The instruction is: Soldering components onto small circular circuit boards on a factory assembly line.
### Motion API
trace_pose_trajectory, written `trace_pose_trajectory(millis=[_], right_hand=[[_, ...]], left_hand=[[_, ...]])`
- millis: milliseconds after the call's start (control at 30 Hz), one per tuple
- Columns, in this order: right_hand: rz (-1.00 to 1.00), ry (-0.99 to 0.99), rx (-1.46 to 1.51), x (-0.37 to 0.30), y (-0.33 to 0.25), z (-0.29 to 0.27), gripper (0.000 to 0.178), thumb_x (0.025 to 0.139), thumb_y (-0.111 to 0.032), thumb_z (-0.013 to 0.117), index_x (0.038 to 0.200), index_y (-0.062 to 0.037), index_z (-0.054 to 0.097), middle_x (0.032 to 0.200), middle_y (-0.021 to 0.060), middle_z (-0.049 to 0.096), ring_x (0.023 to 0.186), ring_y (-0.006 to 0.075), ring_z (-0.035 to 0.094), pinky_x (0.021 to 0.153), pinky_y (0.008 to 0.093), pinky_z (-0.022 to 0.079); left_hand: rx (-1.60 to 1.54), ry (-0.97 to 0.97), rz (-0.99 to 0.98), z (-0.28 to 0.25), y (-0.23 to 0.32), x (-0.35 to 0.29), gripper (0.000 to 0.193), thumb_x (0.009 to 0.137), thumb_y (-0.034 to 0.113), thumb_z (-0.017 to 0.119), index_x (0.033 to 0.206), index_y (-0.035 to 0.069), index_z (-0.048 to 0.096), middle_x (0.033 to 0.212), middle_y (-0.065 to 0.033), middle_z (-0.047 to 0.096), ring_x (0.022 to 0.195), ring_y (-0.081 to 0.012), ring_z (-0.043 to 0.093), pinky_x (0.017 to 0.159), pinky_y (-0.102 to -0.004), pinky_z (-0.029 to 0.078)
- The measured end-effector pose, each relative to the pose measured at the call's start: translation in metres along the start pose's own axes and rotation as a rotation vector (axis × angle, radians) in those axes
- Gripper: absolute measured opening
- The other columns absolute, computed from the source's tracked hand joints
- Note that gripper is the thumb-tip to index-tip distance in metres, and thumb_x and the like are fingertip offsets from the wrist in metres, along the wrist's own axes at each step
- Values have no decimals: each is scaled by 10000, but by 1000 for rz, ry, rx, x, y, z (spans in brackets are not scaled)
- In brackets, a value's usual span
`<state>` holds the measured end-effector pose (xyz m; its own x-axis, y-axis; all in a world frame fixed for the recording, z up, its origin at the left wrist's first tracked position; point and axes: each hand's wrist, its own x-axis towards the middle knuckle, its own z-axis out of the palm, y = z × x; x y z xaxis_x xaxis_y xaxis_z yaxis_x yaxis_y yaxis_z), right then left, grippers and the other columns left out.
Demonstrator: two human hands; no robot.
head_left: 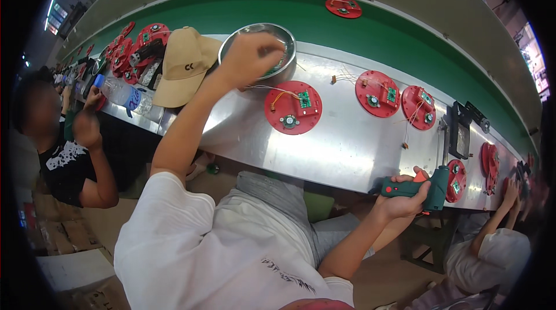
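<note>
My left hand [248, 59] is over a round metal bowl [291, 40], its fingers curled together. Small green pieces show inside the bowl, but whatever the fingers hold, if anything, is hidden. Just in front of the bowl lies a red round plate [282, 110] with a green circuit board, a small round part and loose wires. At the bench's front edge my right hand [408, 200] is wrapped round the handle of a dark green cordless screwdriver [438, 185] with orange-red buttons. Its long thin bit points away from me.
More red plates [377, 94] with wires lie on the metal bench [249, 145]. A tan cap [184, 66] and a water bottle [123, 94] are left of the bowl. A black device [461, 130] stands at right. Co-workers sit on both sides.
</note>
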<state>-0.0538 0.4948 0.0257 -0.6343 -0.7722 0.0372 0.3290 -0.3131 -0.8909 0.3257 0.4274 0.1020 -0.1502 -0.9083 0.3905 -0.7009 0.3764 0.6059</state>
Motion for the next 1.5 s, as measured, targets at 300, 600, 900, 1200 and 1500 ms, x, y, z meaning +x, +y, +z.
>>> trace_pose_trajectory(millis=[300,600,900,1200,1500], right_hand=[[-36,29,-9,-2,2,-1,424,1004,-342,424,1049,45,591,554,90,547,486,175,517,512,302,463],[-23,-5,-58,-3,-1,-1,438,1007,-395,430,1063,4,604,590,60,546,520,165,500,520,284,415],[-76,-88,-28,-3,0,-4,432,1007,-387,433,1086,7,590,591,70,564,525,165,503,523,282,411],[-53,-123,-26,-3,3,-2,424,1001,-363,411,1052,24,577,544,70,534,474,165,496,484,268,419],[-92,-240,-27,-6,2,-9,396,993,-330,434,1059,38,565,647,117,595,483,164,524,467,281,442]], left_hand=[[488,-28,-266,30,-61,18,191,767,146,668,886,7,721,877,-202,685,838,-348,673,766,-418,529],[165,236,-223,12,-69,12,202,791,149,728,937,12,759,826,-131,734,731,-220,684,755,-335,545],[-279,214,-340,-2,-61,12,158,900,32,661,1031,-33,721,831,-91,720,669,-113,634,617,-240,523],[-339,151,-380,-5,-50,7,186,966,43,559,1133,-8,623,836,-74,673,659,-102,624,581,-238,515],[-65,375,-5,12,-63,13,131,959,57,596,1041,-33,645,941,-72,710,784,-139,674,722,-255,548]])
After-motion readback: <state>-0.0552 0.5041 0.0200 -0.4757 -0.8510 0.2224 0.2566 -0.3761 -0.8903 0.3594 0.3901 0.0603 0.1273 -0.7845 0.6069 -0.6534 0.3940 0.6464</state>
